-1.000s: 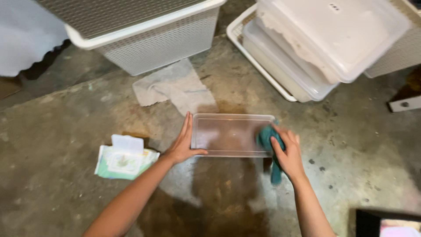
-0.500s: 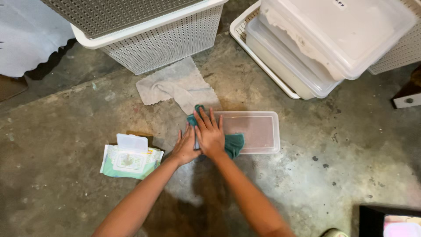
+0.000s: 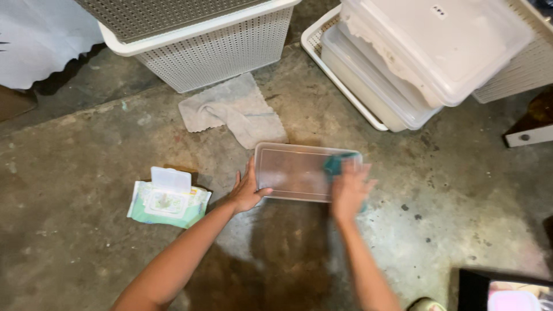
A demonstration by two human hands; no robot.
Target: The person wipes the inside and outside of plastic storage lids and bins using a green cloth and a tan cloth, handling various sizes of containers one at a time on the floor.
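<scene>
Wiping has carried the right hand [image 3: 348, 190] and its teal cloth [image 3: 334, 164] back to the right end of the clear lid [image 3: 294, 173] on the floor; left hand [image 3: 246, 193], fingers spread, steadies its left edge.

dim, even overhead light, soft shadows under the arms, and motion blur on the right hand [image 3: 348, 190].

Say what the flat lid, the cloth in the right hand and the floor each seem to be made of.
Lid: clear, smooth plastic, probably; the floor shows through it. Cloth under the right hand: soft teal fabric, perhaps microfibre; it is bunched and blurred. Floor: rough, stained concrete, matt and mottled grey.
</scene>
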